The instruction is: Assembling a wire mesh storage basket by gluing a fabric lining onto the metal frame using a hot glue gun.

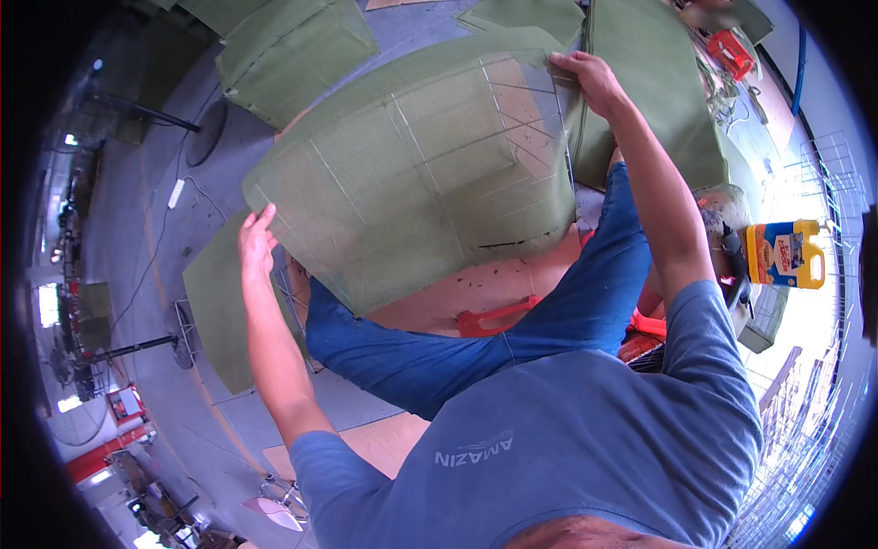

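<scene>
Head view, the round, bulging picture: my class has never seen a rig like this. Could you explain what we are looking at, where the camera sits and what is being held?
There is no machine here: a person works with two bare hands. The single picture comes from a wide fisheye camera worn on the head, looking down, so straight edges bend near the rim. That is why the grey-blue shirt and blue jeans fill the lower part. The left hand and right hand hold a green mesh sheet by its edges; thin metal rods show through it. Around the person, more green sheets lie over the grey floor. A yellow jug shows at the right.
</scene>
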Available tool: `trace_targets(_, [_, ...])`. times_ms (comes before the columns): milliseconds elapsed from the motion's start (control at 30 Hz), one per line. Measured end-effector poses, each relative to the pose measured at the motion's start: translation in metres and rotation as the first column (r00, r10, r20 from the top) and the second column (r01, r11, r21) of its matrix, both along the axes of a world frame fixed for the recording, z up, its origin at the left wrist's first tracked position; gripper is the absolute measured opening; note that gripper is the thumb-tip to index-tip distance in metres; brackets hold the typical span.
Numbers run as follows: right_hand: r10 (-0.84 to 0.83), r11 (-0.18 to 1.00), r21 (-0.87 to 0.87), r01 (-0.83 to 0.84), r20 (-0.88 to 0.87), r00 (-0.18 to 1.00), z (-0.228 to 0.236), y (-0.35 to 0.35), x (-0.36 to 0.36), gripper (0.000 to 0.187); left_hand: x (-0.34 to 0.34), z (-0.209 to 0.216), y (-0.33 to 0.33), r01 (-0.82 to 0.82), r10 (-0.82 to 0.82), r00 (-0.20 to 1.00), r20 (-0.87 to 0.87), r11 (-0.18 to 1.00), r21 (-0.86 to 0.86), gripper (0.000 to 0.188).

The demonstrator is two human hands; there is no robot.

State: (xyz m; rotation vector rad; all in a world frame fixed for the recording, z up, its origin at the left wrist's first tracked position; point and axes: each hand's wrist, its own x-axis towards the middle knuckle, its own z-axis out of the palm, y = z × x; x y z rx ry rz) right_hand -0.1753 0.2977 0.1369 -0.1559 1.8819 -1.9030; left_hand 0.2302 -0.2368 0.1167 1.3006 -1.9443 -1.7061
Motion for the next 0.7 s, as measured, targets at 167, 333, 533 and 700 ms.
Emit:
trace_targets(167, [0.19,0.936,0.301,-0.183,0.005,0.982,-0.06,0.031,0.051,0.057,0.053,-0.074,0.038,0.09,-0.08,0.995,-0.058,0.976,0.198,0.046])
trace_targets(333, [0.026,0.986,0.159,-0.056,0.187,0.982,-0.113,0.052,0.099,0.039,0.075,-0.131,0.041,0.016,-0.006,0.999,-0.047,0.977,0.214,0.04])
trace_targets(533, [-0.021,0.988,0.151,-0.008,0.187,0.982,-0.078,0.038,0.085,0.035,0.063,-0.111,0.037,0.061,-0.059,0.998,-0.039,0.996,0.064,0.036])
trace_targets(700, [-0.008,0.918,0.391,-0.059,0.168,0.986,-0.089,0.068,0.088,0.039,0.069,-0.111,0.055,0.027,-0.035,0.995,0.09,0.996,0.088,0.026])
